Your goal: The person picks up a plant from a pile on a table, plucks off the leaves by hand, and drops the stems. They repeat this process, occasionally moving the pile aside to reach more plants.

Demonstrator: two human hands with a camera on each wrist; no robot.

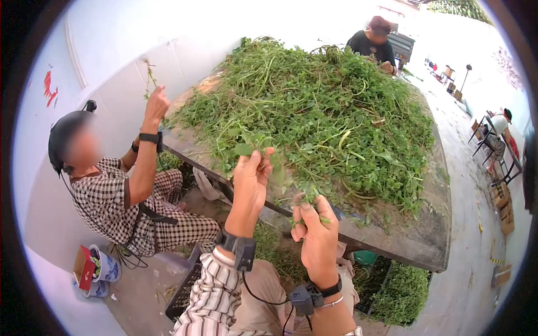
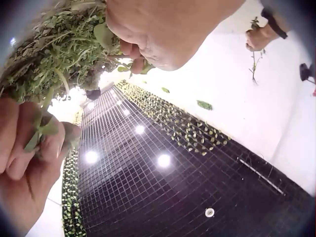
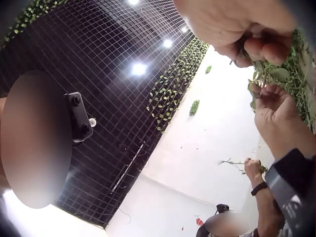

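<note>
My left hand [image 1: 250, 185] is raised over the near edge of the green heap [image 1: 336, 112], its thumb and fingers pinching a leafy sprig [image 1: 244, 149]. To its right and slightly lower, my right hand [image 1: 318, 241] grips short green stems [image 1: 310, 196] between thumb and curled fingers. The two hands are apart. In the left wrist view, the left hand [image 2: 168, 29] fills the top and the right hand [image 2: 29, 163] shows green leaves at its fingers. The right wrist view has the right hand [image 3: 242, 24] above the left hand [image 3: 281, 116], partly hiding its own stems.
The heap covers much of a dark table [image 1: 414, 241]. At the left a seated person in checks [image 1: 106, 185] holds up a rooted stem [image 1: 150, 78]; another person [image 1: 375, 45] sits behind the heap. Crates of greens [image 1: 400, 291] stand below the table, a bucket [image 1: 106, 266] at lower left.
</note>
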